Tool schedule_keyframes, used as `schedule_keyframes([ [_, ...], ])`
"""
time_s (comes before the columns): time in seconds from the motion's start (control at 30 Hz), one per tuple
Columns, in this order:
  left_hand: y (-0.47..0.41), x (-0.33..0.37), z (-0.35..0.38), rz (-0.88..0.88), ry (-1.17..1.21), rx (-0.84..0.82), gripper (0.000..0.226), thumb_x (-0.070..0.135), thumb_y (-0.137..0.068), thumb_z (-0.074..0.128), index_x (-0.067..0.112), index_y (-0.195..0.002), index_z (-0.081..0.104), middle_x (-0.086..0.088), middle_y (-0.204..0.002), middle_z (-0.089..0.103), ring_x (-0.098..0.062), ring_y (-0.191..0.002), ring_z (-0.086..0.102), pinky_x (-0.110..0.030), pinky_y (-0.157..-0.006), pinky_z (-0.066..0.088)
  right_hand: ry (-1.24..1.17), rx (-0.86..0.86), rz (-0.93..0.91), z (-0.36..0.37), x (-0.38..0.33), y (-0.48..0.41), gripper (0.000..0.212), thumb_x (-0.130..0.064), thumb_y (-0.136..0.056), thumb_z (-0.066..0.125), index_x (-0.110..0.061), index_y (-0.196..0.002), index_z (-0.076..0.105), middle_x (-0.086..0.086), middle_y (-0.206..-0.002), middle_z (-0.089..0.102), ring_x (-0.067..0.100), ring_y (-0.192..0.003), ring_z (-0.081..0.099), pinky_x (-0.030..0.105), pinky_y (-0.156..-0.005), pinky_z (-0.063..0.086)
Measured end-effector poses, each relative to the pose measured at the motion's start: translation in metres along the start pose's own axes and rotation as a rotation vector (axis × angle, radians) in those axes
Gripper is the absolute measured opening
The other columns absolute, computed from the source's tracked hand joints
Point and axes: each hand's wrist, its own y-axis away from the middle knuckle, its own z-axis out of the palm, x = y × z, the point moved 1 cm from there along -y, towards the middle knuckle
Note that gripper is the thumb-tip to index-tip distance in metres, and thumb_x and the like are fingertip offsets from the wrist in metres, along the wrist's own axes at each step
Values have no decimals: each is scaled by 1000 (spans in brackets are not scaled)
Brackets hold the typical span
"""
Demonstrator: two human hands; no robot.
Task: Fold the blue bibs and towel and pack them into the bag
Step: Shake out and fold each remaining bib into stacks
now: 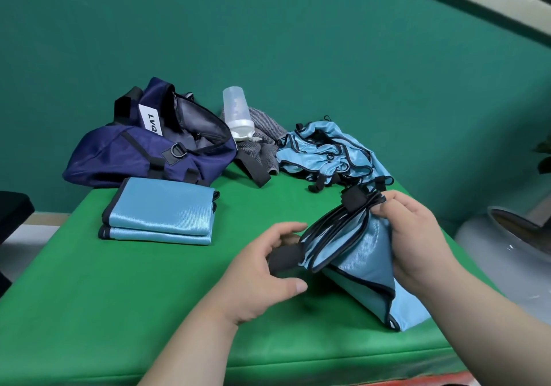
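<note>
Left hand (268, 272), lower centre, grips a black strap (283, 258) of the blue bib (366, 254); right hand (417, 236) pinches its bunched top, and the bib's lower end rests on the green tabletop (119, 311). Left of centre lie folded bibs (161, 215). Farther back sit the open navy bag (134, 153), a clear bottle (237, 114), what may be a grey towel (265, 138), and a heap of unfolded bibs (325, 153).

Bib (357, 254) bunched, folded bibs (161, 212) nr open bag (143, 159).
</note>
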Motion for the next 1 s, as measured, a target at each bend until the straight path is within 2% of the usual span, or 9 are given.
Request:
schedule_keyframes([
  [0.1, -3, 0, 8, 17, 35, 66, 76, 10, -59, 84, 42, -123, 61, 11, -110, 70, -6, -103, 65, -12, -92, 43, -33, 75, -1, -3, 1, -5, 11, 4, -83, 51, -1, -87, 60, 15, -71, 65, 26, -63, 62, 34, -63, 56],
  [0.2, -6, 2, 18, 34, 73, 167, 66, 0, -63, 87, 32, -116, 65, 8, -103, 74, -7, -97, 68, -12, -88, 45, -65, 106, -5, -4, 3, -7, 24, -3, -75, 54, 7, -96, 60, 21, -81, 62, 30, -75, 60, 44, -78, 50],
  [0.33, -9, 8, 28, 52, 76, 286, 47, -3, -69, 86, 26, -101, 68, 9, -93, 75, -4, -83, 67, -12, -78, 47, -46, 105, 17, -4, 8, -4, 13, 2, -82, 52, 0, -91, 61, 20, -79, 61, 29, -73, 59, 40, -74, 51],
  [0.43, -10, 12, 27, 61, 112, 337, 38, -7, -73, 80, 24, -93, 69, 11, -88, 74, -1, -78, 64, -10, -74, 47, -18, 76, 39, -7, 13, -3, 16, 3, -85, 50, -7, -78, 60, 17, -76, 61, 26, -69, 57, 38, -71, 49],
  [0.5, -9, 13, 24, 60, 123, 341, 32, -3, -75, 79, 25, -88, 70, 12, -84, 72, 0, -75, 62, -10, -71, 46, -24, 46, 56, -10, 16, -2, 25, 3, -87, 49, -11, -70, 59, 14, -73, 61, 25, -67, 57, 37, -70, 47],
  [0.57, -9, 13, 22, 54, 154, 356, 24, 10, -74, 79, 29, -86, 70, 10, -82, 69, -2, -73, 59, -11, -71, 47, -15, 21, 65, -12, 19, 0, 23, 4, -89, 47, -9, -74, 61, 14, -76, 64, 26, -71, 60, 39, -73, 48],
  [0.7, -7, 12, 18, 8, 180, 443, 37, 7, -81, 77, 41, -92, 68, 16, -80, 62, -3, -69, 56, -10, -67, 45, 5, 19, 90, -17, 28, 5, 17, 5, -91, 45, 3, -95, 62, 21, -88, 66, 31, -84, 57, 45, -84, 44],
  [0.9, -8, 7, 14, -55, 155, 478, 46, 7, -84, 73, 49, -100, 63, 11, -82, 60, -8, -65, 54, -17, -66, 46, 1, -37, 106, -21, 34, 6, 26, 8, -87, 49, -6, -99, 68, 24, -99, 68, 34, -91, 56, 49, -87, 39],
  [1.0, -7, 9, 14, -60, 146, 470, 46, 7, -84, 72, 48, -100, 63, 9, -82, 61, -8, -64, 54, -15, -64, 46, 49, -125, 65, -23, 33, 5, 38, 15, -84, 52, -11, -107, 66, 18, -97, 72, 32, -88, 61, 38, -79, 46],
])
